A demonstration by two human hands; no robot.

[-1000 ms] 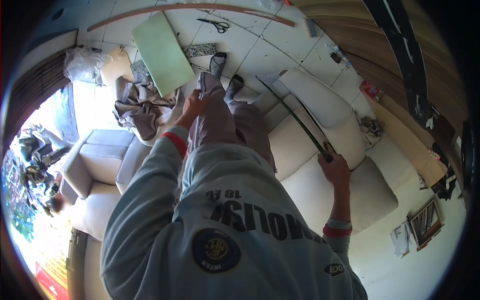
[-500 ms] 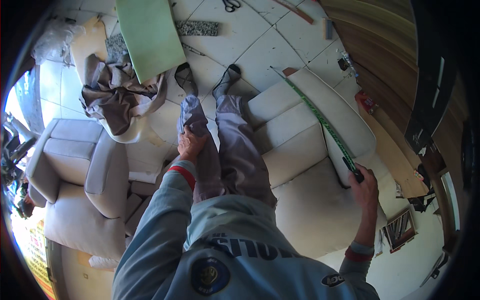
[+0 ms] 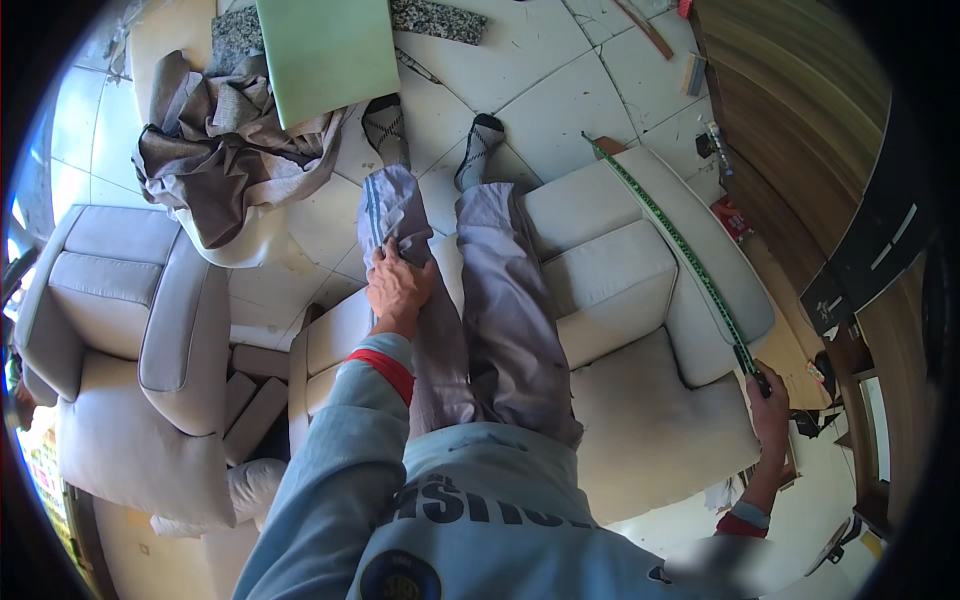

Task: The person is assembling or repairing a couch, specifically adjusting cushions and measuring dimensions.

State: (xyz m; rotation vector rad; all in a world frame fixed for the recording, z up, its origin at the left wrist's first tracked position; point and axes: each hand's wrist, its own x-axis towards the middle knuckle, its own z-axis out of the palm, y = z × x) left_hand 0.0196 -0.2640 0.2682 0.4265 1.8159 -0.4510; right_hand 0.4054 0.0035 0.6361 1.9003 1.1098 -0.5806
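My right hand [image 3: 770,405] grips the dark case of a tape measure at the right. Its long green tape measure blade [image 3: 683,250] runs from the case along the top of the padded armrest [image 3: 725,265] to the far end. The armrest belongs to a beige armchair [image 3: 655,425] on my right. My left hand [image 3: 400,286] lies on my left trouser leg [image 3: 437,350] near the knee, its fingers resting on the cloth with nothing held.
Another beige armchair [image 3: 150,420] stands at the left. Crumpled grey-brown cloth [image 3: 215,150], a pale green board [image 3: 330,60] and a speckled foam strip [image 3: 440,22] lie ahead on the tiled floor [image 3: 545,95]. Wooden panelling [image 3: 790,130] rises at the right.
The view has shifted slightly. My right hand holds the case near the armrest's rear end, with the blade still stretched along the armrest. My left hand stays on the trouser leg.
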